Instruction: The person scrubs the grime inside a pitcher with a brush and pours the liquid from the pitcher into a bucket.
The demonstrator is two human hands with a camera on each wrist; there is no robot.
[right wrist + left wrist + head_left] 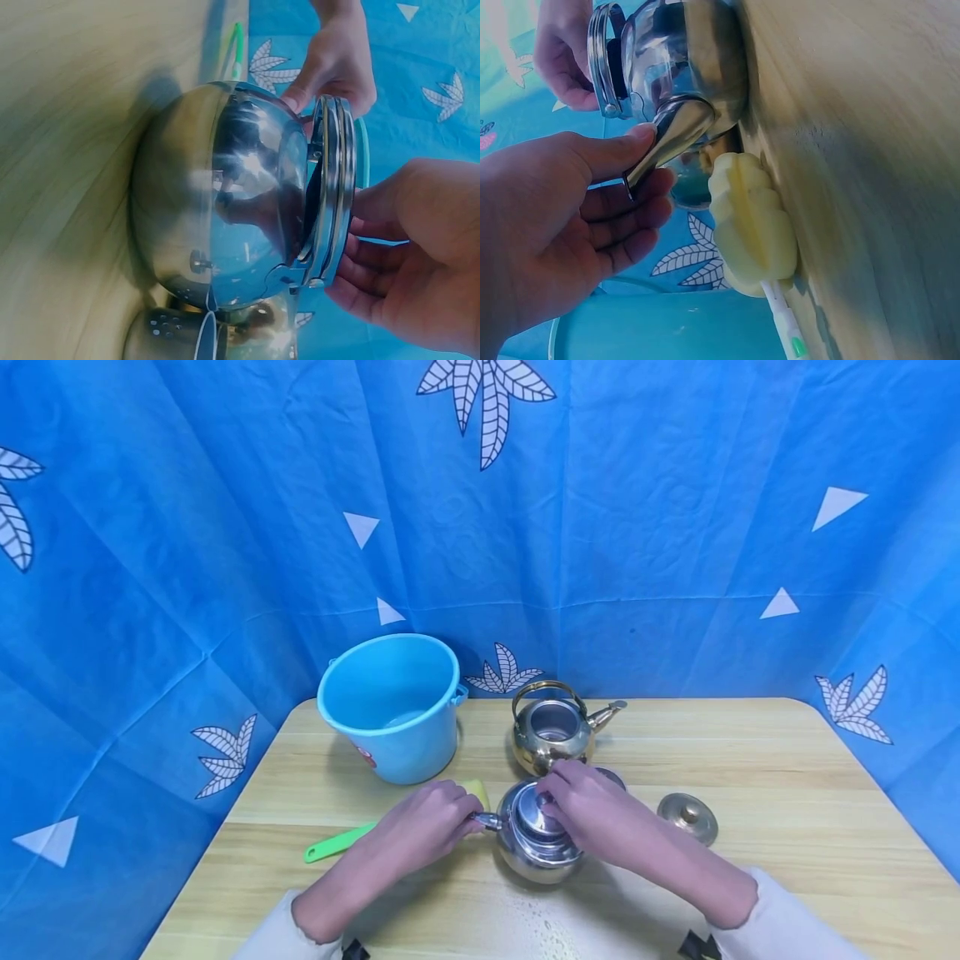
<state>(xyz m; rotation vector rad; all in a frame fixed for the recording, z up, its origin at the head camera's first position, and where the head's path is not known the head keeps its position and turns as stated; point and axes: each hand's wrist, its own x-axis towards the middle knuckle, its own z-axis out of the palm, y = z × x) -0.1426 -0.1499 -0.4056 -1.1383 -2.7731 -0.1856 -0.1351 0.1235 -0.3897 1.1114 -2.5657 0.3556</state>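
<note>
Head view: silver kettle [536, 867] upright on the surface [787, 793], between your 2 hands and touched by both. Its spout [489, 820] runs left, straight to your left hand [435, 818], so the long axis lies crosswise to you. Left wrist view: thumb and index pinch that spout, other fingers loosely curled.

Your right hand [592, 810] comes over from the right, pinching the silver lid [529, 814] near its knob. That vertical line, lid over mouth, is your key relation; can't tell whether the lid is seated. Right wrist view: folded handle [330, 187] sits tilted above the body, near your right fingers; mind it as a likely snag.

Room: gold kettle [534, 750] just behind, perforated cylinder [161, 334] close on the right; tight there. Gold lid [687, 818] lies farther right. Brush sponge [750, 217] beside the left hand, bucket [420, 752] back left. Front edge out of frame; nearer surface offers more space, though droplets [555, 935] show.
</note>
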